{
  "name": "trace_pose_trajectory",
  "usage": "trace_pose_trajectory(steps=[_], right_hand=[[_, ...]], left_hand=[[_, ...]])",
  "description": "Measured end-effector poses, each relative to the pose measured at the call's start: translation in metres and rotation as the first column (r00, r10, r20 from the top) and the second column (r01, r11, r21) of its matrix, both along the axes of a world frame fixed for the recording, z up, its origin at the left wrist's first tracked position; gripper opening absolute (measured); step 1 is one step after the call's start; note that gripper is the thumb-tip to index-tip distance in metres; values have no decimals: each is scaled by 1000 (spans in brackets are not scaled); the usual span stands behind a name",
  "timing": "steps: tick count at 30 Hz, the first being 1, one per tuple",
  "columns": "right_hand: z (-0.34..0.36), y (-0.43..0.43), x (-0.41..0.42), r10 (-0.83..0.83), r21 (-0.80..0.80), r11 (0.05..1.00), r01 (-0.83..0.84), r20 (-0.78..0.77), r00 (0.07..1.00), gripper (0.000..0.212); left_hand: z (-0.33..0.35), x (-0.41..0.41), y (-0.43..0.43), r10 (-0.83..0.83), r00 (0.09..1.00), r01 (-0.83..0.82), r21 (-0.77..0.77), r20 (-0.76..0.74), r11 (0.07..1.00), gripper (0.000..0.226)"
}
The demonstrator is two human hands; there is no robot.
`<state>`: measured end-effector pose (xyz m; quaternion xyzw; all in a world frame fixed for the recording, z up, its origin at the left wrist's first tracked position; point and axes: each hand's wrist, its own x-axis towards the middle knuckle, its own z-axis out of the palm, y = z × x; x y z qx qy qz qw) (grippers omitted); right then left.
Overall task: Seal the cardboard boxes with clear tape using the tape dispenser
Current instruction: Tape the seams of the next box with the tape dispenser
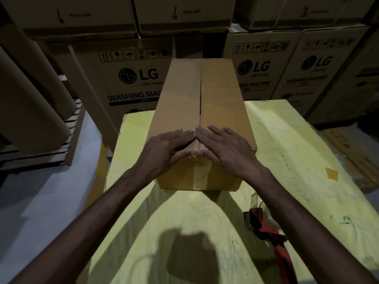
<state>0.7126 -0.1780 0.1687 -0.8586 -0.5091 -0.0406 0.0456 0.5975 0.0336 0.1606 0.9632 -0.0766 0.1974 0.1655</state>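
A long cardboard box [205, 103] lies lengthwise on a yellow table [297, 150], its two top flaps closed along a centre seam. Both hands lie flat on its near end, gripping nothing: the left hand [164, 148] and right hand [227, 148] have straight fingers angled inward, their tips meeting at the seam.

Just below the fingers, clear tape [200, 175] folds over the box's near edge and down its end face, slightly wrinkled. Whether tape runs along the seam beyond the fingertips cannot be told.

This looks like smoothing the tape down. It is best done by pressing firmly from the seam outward, then rubbing over the edge to flatten the wrinkles.

The red tape dispenser [268, 232] lies behind the right wrist, well apart from the fingers. Beyond the fingertips stand stacked washing-machine cartons [133, 78]. Left of the left fingers, large brown paper rolls [30, 89] are stored. The room is dim.
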Motion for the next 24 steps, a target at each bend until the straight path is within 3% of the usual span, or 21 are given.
trace_pose_trajectory(steps=[3,6,8,15,20,24], right_hand=[[5,-1,1,16,-13,1000,-16,28,999,65],[8,-3,4,66,-37,997,-62,136,988,65],[8,-2,5,73,-47,997,-66,163,984,65],[15,-20,18,149,71,986,-154,61,987,56],[18,-77,49,69,247,968,-40,-112,991,48],[17,-102,67,69,362,932,23,-238,969,53]], left_hand=[[5,1,-3,-81,994,74,96,73,993,46],[7,3,-4,-130,990,112,252,58,961,45],[12,5,-6,-120,992,111,263,22,958,47],[13,2,12,-137,989,131,97,57,987,29],[9,-13,66,-40,994,49,-83,104,995,30],[9,-24,87,47,998,-38,-243,30,969,38]])
